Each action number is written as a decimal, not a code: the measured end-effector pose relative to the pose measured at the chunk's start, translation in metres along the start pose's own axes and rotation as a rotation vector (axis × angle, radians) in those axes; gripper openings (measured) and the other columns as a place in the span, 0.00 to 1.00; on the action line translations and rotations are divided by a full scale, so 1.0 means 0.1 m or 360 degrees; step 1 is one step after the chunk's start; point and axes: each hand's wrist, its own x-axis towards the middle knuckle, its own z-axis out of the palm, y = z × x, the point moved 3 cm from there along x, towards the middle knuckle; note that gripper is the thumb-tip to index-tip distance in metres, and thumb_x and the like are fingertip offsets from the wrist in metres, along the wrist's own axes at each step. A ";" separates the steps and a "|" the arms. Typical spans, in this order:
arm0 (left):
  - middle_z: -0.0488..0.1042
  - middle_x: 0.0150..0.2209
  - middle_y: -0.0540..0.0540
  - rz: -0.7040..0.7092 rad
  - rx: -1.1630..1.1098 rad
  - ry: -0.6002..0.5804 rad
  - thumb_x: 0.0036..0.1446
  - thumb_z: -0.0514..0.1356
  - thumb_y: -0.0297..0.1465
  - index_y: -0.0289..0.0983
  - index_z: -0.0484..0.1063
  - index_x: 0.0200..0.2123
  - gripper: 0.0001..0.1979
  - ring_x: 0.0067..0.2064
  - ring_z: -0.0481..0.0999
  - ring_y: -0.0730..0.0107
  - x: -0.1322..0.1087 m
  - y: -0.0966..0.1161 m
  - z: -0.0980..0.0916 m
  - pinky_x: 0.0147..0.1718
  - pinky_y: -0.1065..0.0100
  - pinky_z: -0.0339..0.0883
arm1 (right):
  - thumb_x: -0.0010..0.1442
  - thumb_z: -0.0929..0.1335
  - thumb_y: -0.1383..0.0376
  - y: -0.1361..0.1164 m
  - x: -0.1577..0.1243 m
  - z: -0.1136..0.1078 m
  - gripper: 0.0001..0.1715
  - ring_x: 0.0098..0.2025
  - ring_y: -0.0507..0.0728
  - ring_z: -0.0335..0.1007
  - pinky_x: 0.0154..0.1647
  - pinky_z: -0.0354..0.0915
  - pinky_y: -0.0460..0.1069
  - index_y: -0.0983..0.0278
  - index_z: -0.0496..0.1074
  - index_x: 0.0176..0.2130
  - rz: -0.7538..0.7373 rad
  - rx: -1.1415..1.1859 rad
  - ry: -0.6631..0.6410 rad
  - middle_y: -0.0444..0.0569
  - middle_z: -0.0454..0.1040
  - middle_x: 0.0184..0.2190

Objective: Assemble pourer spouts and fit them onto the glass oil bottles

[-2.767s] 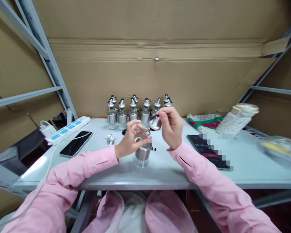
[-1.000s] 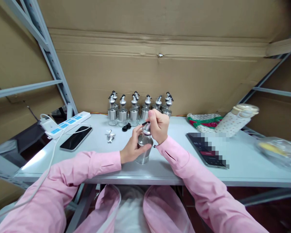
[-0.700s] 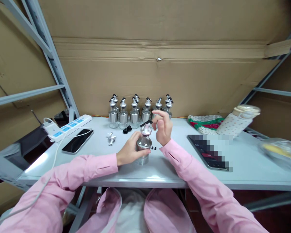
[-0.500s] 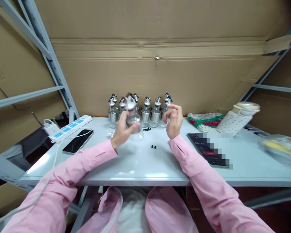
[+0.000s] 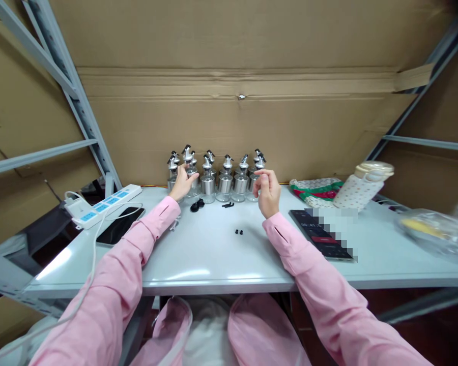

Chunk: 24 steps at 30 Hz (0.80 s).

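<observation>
My left hand [image 5: 182,184] reaches to the back left of the table, thumb and fingers around a clear glass oil bottle [image 5: 192,174] with a silver band and a black-tipped pour spout. This bottle stands among several similar ones, including a front bottle [image 5: 207,186] just to its right. My right hand [image 5: 269,194] is raised before the right end of the row, fingers loosely bent and nothing visible in them. Two black round pieces [image 5: 197,205] lie in front of the bottles. Nearby are thin black pieces [image 5: 228,205] and two tiny black caps [image 5: 238,232].
A white power strip [image 5: 105,206] and a dark phone [image 5: 120,226] lie at left, a cable trailing over my left sleeve. On the right are another phone [image 5: 320,236], a patterned cloth [image 5: 315,189], a tilted white jug [image 5: 361,188] and a plastic-wrapped dish [image 5: 427,231]. Cardboard [image 5: 221,122] backs the table.
My left hand has carried the bottle left and back, from over the table into the row. The black round pieces now show. My right hand keeps nearly the same pose.
</observation>
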 end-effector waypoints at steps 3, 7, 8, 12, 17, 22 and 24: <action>0.59 0.52 0.36 0.0042 0.0181 -0.0107 0.53 0.59 0.32 0.31 0.54 0.52 0.25 0.57 0.60 0.58 -0.02 0.00 0.06 0.58 0.59 0.51 | 0.62 0.57 0.51 0.01 -0.02 0.02 0.19 0.14 0.48 0.52 0.16 0.52 0.44 0.62 0.64 0.36 -0.0010 -0.0036 -0.0048 0.36 0.57 0.14; 0.59 0.53 0.33 0.0105 0.0307 -0.0213 0.55 0.57 0.32 0.29 0.53 0.53 0.25 0.57 0.61 0.57 -0.09 0.05 0.09 0.57 0.59 0.53 | 0.62 0.57 0.51 0.03 -0.02 0.02 0.18 0.14 0.48 0.52 0.17 0.52 0.44 0.62 0.64 0.37 0.0017 -0.0055 -0.0068 0.36 0.58 0.14; 0.59 0.53 0.32 0.0103 0.0327 -0.0233 0.55 0.57 0.32 0.28 0.52 0.53 0.25 0.57 0.61 0.57 -0.10 0.06 0.09 0.57 0.59 0.53 | 0.62 0.57 0.51 0.04 -0.02 0.02 0.18 0.14 0.48 0.52 0.17 0.52 0.44 0.62 0.64 0.36 0.0033 -0.0060 -0.0072 0.36 0.58 0.14; 0.60 0.53 0.32 0.0045 0.0420 -0.0300 0.54 0.58 0.32 0.28 0.53 0.52 0.26 0.57 0.61 0.57 -0.14 0.07 0.08 0.57 0.59 0.54 | 0.61 0.58 0.51 0.06 -0.03 0.03 0.18 0.14 0.48 0.53 0.17 0.51 0.44 0.62 0.64 0.35 0.0095 -0.0086 -0.0119 0.37 0.58 0.14; 0.64 0.49 0.32 -0.0020 0.0595 -0.0382 0.54 0.58 0.31 0.27 0.57 0.51 0.23 0.54 0.64 0.55 -0.09 0.08 0.03 0.54 0.58 0.57 | 0.62 0.58 0.53 0.06 -0.04 0.03 0.17 0.15 0.48 0.54 0.19 0.52 0.44 0.63 0.64 0.35 0.0059 -0.0144 -0.0143 0.37 0.59 0.14; 0.69 0.43 0.34 -0.0080 0.0716 -0.0474 0.49 0.60 0.28 0.27 0.62 0.47 0.21 0.49 0.68 0.52 -0.04 0.20 -0.14 0.49 0.57 0.60 | 0.61 0.59 0.54 0.06 -0.05 0.03 0.16 0.17 0.48 0.55 0.21 0.54 0.44 0.63 0.64 0.35 0.0001 -0.0208 -0.0153 0.38 0.59 0.16; 0.69 0.44 0.35 -0.0065 0.0751 -0.0519 0.50 0.59 0.30 0.29 0.63 0.47 0.21 0.49 0.68 0.52 -0.09 0.27 -0.27 0.50 0.57 0.59 | 0.61 0.58 0.54 0.06 -0.05 0.03 0.16 0.17 0.48 0.56 0.21 0.54 0.44 0.63 0.64 0.35 -0.0025 -0.0231 -0.0167 0.38 0.60 0.16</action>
